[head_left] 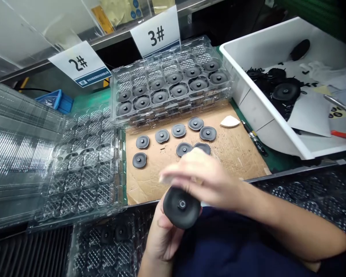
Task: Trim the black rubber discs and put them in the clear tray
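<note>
My left hand grips a black rubber disc with a small round hub at its centre, its face turned up toward me. Over the disc's upper edge my right hand is bent, slightly blurred, with its fingers pressed together. A small white pad shows at the right fingertips, partly hidden by them. Beyond the hands, several similar black discs lie on a cardboard sheet. One of them is partly covered by my right hand.
A clear plastic tray at the back holds black discs in its front rows. Stacked clear trays stand left. On the right are a white bin with black parts, a cutter and a white wedge-shaped piece.
</note>
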A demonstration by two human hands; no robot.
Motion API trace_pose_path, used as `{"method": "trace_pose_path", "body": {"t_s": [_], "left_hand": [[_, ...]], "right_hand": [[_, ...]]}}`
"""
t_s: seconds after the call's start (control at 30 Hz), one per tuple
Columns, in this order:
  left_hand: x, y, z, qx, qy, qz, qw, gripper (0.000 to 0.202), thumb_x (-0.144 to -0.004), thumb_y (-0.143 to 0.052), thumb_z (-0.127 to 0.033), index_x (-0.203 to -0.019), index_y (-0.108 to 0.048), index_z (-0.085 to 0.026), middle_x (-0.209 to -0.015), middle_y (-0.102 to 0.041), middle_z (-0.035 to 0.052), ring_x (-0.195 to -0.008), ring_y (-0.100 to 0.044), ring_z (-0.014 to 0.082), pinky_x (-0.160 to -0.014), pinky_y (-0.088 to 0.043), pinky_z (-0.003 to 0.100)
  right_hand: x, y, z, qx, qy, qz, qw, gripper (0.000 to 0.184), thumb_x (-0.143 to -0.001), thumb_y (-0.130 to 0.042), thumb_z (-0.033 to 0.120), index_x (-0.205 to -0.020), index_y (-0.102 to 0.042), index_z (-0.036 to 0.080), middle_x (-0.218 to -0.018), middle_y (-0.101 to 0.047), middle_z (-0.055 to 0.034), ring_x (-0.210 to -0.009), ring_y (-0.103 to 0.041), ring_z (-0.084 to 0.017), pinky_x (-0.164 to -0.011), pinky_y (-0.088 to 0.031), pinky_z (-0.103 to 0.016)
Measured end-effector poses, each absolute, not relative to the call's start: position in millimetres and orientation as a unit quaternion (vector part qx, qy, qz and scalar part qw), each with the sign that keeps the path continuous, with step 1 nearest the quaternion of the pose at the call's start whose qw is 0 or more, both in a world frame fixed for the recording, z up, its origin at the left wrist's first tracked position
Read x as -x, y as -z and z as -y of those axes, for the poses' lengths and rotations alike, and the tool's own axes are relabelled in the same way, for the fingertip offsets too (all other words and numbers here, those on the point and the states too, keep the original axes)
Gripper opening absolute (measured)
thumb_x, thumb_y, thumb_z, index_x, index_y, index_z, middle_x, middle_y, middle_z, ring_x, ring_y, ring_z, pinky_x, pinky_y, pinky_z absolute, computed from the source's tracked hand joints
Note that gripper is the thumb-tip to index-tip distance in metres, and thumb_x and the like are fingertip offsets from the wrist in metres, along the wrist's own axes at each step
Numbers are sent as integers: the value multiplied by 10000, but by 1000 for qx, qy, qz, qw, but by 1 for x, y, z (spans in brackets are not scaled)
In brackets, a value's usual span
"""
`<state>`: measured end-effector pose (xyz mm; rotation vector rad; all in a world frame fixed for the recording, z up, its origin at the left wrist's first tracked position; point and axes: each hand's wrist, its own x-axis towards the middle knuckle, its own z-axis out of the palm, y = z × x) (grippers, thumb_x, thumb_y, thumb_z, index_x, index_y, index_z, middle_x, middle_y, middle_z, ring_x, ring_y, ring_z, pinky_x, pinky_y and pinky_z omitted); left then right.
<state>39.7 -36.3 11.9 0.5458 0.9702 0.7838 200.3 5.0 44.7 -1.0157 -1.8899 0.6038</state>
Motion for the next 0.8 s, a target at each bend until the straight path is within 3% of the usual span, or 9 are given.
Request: {"method": "trace_pose_path", "body": {"t_s": [0.13,0.23,0.33,0.5,0.6,0.7,0.8], "left_hand": [[-27,-15,24,-131,-355,-323,868,612,-570,-740,-478,-1150,-611,-331,-1308,-573,5,-1151,-557,288,-881,-523,301],[-21,-11,18,-117,-367,-287,877,545,-621,-711,-443,-1148,-613,-341,-1311,-572,-22,-1178,-539,237,-897,-500,233],[-20,-5,16,-110,-367,-298,875,507,-653,-697,-421,-1147,-612,-341,-1282,-595,-31,-1175,-543,217,-907,-493,227],[-24,3,19,-111,-384,-326,857,529,-642,-722,-424,-1150,-615,-324,-1253,-616,11,-1160,-553,260,-945,-485,318],[-24,7,24,-129,-398,-363,833,596,-623,-760,-401,-1187,-593,-304,-1225,-632,34,-1180,-534,254,-1001,-439,343],[-20,12,28,-132,-404,-399,813,601,-618,-774,-381,-1188,-591,-315,-1196,-646,23,-1199,-518,239,-1042,-394,339],[-19,14,30,-133,-406,-408,807,634,-564,-795,-412,-1162,-607,-321,-1168,-659,22,-1151,-558,246,-975,-460,326]], "right_hand": [[-214,7,5,599,-354,606,385,243,-920,-423,242,-1063,-614,195,-1060,-656,-41,-971,-599,-156,-815,-446,-276],[-215,53,33,621,-386,611,304,265,-900,-412,242,-1058,-618,187,-1028,-670,-70,-947,-623,-202,-810,-476,-333],[-214,71,48,622,-396,615,281,242,-877,-443,241,-1028,-617,169,-987,-684,-85,-897,-644,-223,-770,-494,-348],[-205,9,21,599,-348,623,364,235,-920,-417,251,-1097,-560,191,-1061,-646,-49,-968,-598,-165,-822,-461,-285],[-186,-37,10,491,-244,716,432,250,-918,-413,201,-1095,-574,132,-958,-654,-72,-868,-577,-172,-794,-441,-305],[-170,-55,11,419,-271,783,372,251,-912,-387,147,-1034,-599,90,-828,-644,-65,-745,-547,-159,-721,-430,-290],[-165,-54,9,417,-342,790,292,224,-906,-400,134,-950,-619,121,-830,-641,-45,-739,-552,-141,-692,-412,-270]]}}
